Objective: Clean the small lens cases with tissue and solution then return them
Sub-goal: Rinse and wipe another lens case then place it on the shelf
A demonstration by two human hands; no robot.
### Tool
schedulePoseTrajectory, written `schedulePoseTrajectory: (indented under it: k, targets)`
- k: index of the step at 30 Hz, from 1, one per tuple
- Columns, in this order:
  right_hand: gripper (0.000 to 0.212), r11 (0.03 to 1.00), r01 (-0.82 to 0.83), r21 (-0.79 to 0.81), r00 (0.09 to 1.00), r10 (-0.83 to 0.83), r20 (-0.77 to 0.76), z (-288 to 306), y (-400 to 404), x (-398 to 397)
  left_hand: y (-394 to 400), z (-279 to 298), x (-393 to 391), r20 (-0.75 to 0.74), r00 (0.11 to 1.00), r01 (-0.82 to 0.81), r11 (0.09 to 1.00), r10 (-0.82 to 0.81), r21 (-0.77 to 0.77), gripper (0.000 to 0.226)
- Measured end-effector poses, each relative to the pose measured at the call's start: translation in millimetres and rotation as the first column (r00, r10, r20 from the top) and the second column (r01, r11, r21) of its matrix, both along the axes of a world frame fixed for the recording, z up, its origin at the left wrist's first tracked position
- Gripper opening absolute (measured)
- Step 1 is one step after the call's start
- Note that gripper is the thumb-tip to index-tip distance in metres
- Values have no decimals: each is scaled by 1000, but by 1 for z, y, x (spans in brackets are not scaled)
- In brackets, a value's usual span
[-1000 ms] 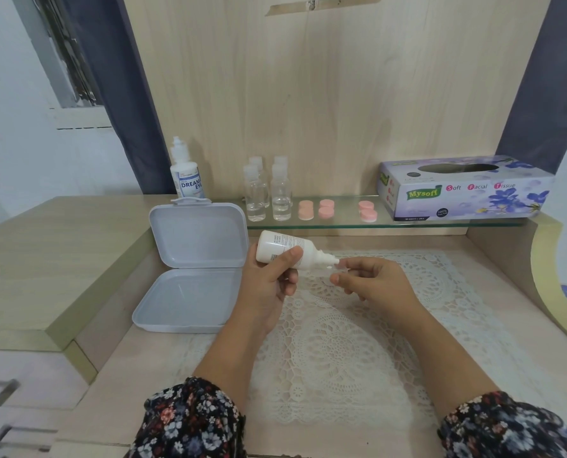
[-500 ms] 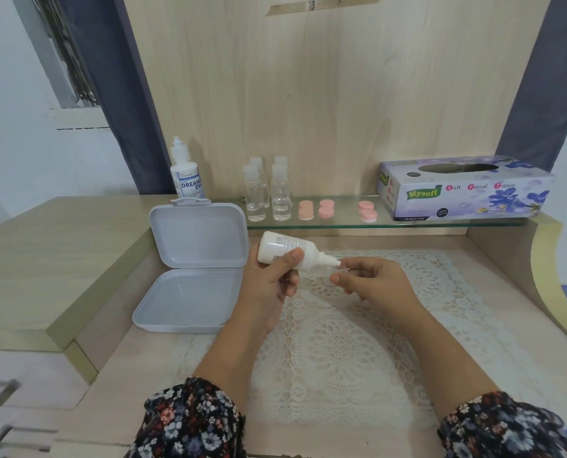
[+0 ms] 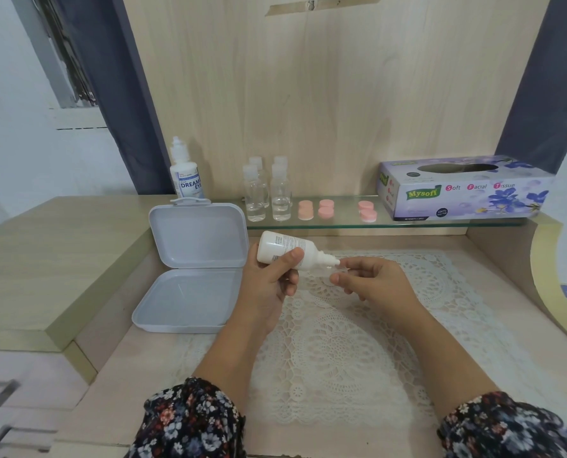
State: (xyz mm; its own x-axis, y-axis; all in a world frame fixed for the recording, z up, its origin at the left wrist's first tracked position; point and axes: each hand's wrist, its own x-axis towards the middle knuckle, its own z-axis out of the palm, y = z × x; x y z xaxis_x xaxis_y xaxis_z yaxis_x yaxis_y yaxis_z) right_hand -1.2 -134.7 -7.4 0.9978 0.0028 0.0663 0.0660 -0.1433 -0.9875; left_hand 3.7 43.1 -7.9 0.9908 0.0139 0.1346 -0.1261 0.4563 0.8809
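Head view, near to far. Floral sleeves at near edge, both forearms reached over the lace mat [image 3: 335,342].

Left hand [image 3: 269,279] was wrapped round the small solution bottle [image 3: 285,249], thumb across its body. Bottle lay nearly horizontal, long axis left-right, nozzle pointing right and slightly down. Right hand [image 3: 371,282] sat just right of the nozzle, fingers curled in a pinch on something small and clear, probably a lens case, too small to confirm. Nozzle tip was touching or just short of that pinch; couldn't tell which. So the item lay right of the bottle tip, in line with its axis, and the right hand was the one on it. Nothing stood between them.

Open white box [image 3: 193,276] was left of the hands, lid propped up, tray looked bare.

Far, on the glass shelf [image 3: 441,224]: larger solution bottle [image 3: 186,173] at left, four clear bottles [image 3: 269,193], pink caps [image 3: 335,209] in pairs, tissue box [image 3: 464,190] at right, well apart from the hands.

Judgement: rinse step under way, tissue wipe not yet begun; the tissue box sat nearer the right hand.
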Motion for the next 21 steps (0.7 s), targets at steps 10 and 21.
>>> schedulePoseTrajectory:
  k: [10,21]
  targets:
    - [20,1000,6,-1,1000,-6,9,-1,0,0,0,-1,0,3,1000,-3,1000,3,7,52]
    - [22,1000,5,-7,1000,-5,-5,0,0,0,0,-1,0,9,1000,-1,1000,1,2,51]
